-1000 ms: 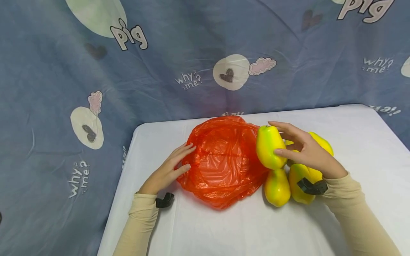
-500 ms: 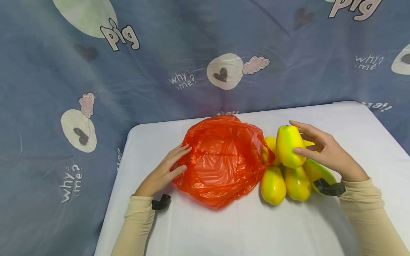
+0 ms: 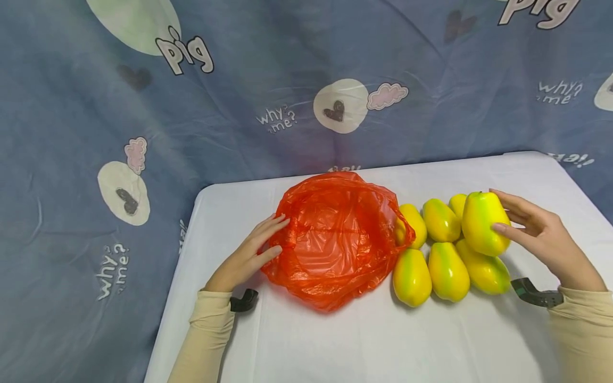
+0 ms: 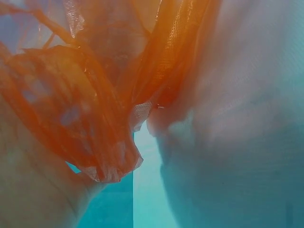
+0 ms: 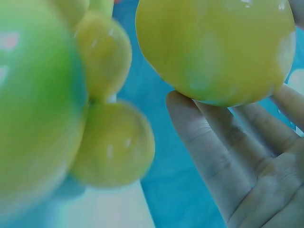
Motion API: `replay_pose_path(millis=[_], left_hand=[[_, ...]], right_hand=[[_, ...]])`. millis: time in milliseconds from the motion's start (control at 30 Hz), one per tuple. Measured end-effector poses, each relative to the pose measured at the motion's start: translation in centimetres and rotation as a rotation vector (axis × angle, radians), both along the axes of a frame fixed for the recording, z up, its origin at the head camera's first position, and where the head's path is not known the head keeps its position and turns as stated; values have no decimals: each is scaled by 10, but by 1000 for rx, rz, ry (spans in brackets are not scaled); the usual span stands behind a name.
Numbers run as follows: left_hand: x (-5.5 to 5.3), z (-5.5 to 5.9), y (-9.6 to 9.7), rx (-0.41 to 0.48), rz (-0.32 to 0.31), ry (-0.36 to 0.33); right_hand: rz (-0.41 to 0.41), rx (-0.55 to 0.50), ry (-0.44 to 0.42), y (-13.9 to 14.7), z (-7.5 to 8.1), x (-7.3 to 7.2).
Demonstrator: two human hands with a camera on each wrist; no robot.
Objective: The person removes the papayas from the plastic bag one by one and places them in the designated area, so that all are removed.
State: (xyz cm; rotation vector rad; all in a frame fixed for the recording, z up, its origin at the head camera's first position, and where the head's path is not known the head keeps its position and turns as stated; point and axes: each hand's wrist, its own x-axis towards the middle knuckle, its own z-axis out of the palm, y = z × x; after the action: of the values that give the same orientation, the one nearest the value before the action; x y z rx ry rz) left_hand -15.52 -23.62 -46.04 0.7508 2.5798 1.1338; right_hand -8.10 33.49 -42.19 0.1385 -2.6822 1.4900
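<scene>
My right hand (image 3: 546, 234) grips a yellow-green papaya (image 3: 485, 223) between thumb and fingers, raised over the right end of a group of papayas. In the right wrist view the held papaya (image 5: 213, 47) rests against the fingertips. Several like it lie in two rows, among them a front-left papaya (image 3: 412, 278) and a front-middle papaya (image 3: 448, 272). A red plastic bag (image 3: 330, 239) lies spread with its mouth up. At the bag's left rim is my left hand (image 3: 249, 255), its fingers nearly straight; in the left wrist view the bag's crumpled film (image 4: 95, 109) covers much of it.
A white-covered table (image 3: 359, 346) carries everything. Behind it hangs a blue printed cloth (image 3: 239, 69). The bag's right edge overlaps the back-left papaya (image 3: 413, 226).
My right hand has carried the papaya rightward, from the bag's right edge to above the group's right end. More of the lying papayas now show. The left hand stays at the bag.
</scene>
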Motion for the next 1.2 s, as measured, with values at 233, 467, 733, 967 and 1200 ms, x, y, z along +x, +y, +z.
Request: replay_pose_path(millis=[233,467,733,967,1200], left_hand=[[-1,0,1,1,-11,16],[0,0,1,-1,-6,16],[-1,0,0,1,-14,21],[-1,0,1,2,-16,23],[-1,0,1,3,-17,17]], right_hand=[[-102,69,-44,29,-14,15],[-146,75,-19,46,-25,25],[-207,167,-91,60,-44,35],[-184,257,-195,63,-55,40],[-112,275,-240,64,-60,41]])
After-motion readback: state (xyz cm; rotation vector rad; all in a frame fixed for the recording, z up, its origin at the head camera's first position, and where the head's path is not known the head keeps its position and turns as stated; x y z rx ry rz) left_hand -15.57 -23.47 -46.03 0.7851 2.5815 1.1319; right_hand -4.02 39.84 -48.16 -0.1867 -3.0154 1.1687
